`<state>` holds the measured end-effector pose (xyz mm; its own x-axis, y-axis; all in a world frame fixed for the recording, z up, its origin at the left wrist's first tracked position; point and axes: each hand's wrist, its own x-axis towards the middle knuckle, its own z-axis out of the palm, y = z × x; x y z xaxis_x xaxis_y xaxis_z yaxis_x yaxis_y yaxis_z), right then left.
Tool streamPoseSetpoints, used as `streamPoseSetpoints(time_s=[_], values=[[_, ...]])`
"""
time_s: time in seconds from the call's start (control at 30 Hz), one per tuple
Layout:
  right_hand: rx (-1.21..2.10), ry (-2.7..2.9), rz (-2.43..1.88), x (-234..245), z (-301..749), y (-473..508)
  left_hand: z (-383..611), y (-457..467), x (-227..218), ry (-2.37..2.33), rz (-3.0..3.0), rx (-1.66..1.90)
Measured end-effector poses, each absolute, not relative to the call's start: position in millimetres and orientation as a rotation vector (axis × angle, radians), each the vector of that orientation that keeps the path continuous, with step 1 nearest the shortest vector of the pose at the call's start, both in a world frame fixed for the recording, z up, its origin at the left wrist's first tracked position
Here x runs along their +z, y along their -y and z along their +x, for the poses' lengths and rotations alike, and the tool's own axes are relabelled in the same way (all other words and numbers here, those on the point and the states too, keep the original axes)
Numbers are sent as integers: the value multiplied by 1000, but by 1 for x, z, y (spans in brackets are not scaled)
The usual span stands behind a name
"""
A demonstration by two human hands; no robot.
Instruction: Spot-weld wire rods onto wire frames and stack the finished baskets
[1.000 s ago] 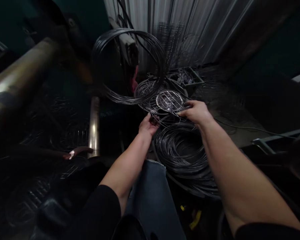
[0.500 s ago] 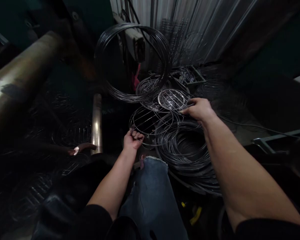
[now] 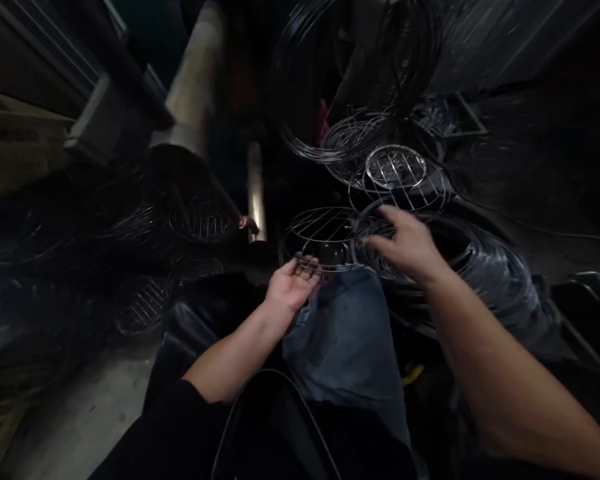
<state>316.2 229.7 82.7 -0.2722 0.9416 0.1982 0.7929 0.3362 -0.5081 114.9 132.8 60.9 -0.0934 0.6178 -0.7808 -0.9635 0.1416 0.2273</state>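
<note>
My left hand (image 3: pixel 294 283) has its fingers curled round the near rim of a round wire rack (image 3: pixel 325 227), palm turned up, just above my knee. Thin parallel wires cross the rack inside its ring. To the right, my right hand (image 3: pixel 405 243) is spread, thumb and fingers apart, with nothing between them. It is over the near side of a large coil of wire (image 3: pixel 495 260). Beyond its fingertips lies another round wire rack (image 3: pixel 405 193) with a smaller bright ring (image 3: pixel 396 167) on it. Blur hides the finer wires.
A thick metal cylinder (image 3: pixel 195 87) juts in at upper left. A thinner upright metal rod (image 3: pixel 255 193) stands beside a copper-coloured tip (image 3: pixel 247 222). A hanging wire coil (image 3: pixel 300 143) is at the back. More wire racks (image 3: pixel 147 300) lie at left.
The view has swung left and down. My right hand has opened from its grip on the wires. My left hand still holds its rack, now closer to my knee.
</note>
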Motion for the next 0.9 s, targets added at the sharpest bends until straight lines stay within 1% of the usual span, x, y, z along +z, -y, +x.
streamPoseSetpoints(time_s=[0.07,0.13,0.23,0.37,0.43,0.53,0.6,0.7,0.8,0.9], values=[[496,2244,-1321,80,306,-193,122,-125,62,-884,-455,1355],[430,2335,-1236,77,296,-171,124,-127,59,-875,-401,1367],[244,2347,-1313,78,284,-165,118,-139,58,-832,-258,1428],[66,2344,-1384,97,269,-160,104,-137,65,-737,-125,1447],[-37,2414,-1364,103,258,-137,94,-121,66,-717,-112,1418],[-147,2479,-1334,96,241,-83,74,-87,60,-747,-63,1366],[-124,2486,-1263,84,232,-50,58,-66,53,-796,-8,1335],[43,2399,-1103,74,223,-24,37,-45,45,-855,59,1328],[186,2218,-1020,77,215,-26,17,-39,36,-885,117,1357],[216,2087,-1070,83,206,-36,-6,-39,27,-959,144,1343]])
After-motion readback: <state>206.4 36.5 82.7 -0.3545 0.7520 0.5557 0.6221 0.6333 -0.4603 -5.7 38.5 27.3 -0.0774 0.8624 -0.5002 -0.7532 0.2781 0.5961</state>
